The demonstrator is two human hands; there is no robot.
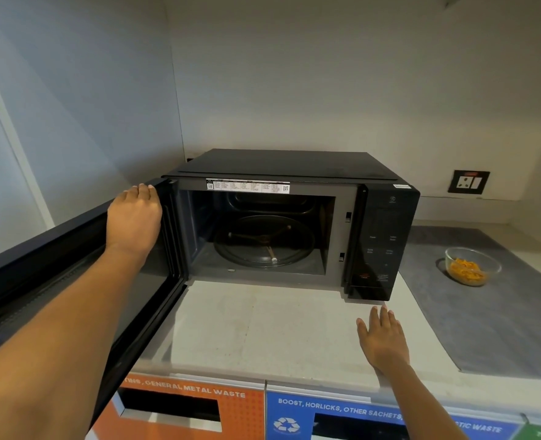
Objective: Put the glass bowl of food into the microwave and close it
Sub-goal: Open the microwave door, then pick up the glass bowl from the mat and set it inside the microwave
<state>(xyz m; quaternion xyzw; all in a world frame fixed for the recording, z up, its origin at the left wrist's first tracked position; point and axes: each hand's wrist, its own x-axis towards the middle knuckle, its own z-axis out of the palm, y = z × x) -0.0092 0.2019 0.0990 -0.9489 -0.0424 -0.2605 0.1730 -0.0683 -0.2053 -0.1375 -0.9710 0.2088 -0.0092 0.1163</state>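
Item: black microwave [294, 223], on a pale countertop [256, 328] set into a wall corner. Door [72, 281] swung fully open toward 9 o'clock. Cavity bare: glass turntable [264, 241] seated on its three-spoke roller ring, nothing on it.

Item: left hand [134, 217], at 10 o'clock of the cavity. Palm laid over the door's top edge near the hinge, fingers together and curled over it; a resting hold, not a hard clamp.

Item: right hand [383, 339], at 5 o'clock of the microwave, above the countertop's front part. Fingers straight and slightly apart, holding nothing. Whether the palm touches the surface cannot be told.

Item: glass bowl [472, 265], at 3 o'clock of the microwave, well apart from both hands, upright on a grey mat [491, 312]. Clear, round, thick rim, low walls. Holds a shallow heap of orange-yellow food [466, 270], pieces small and irregular, filling under half the depth. Not yet lifted; the loading step looks still ahead.

Risks, judged:
- Smooth glass taken one-handed by the rim may slip or tilt, spilling food on the mat.
- The bowl must pass around the control panel [380, 242]; a low carry could knock the cavity's front lip.
- Set off-centre, it may sit partly off the turntable.
- The door, if let go, may drift into the loading path.

Also present: wall socket [468, 182] at 2 o'clock; labelled waste bins [263, 408] below the counter edge.
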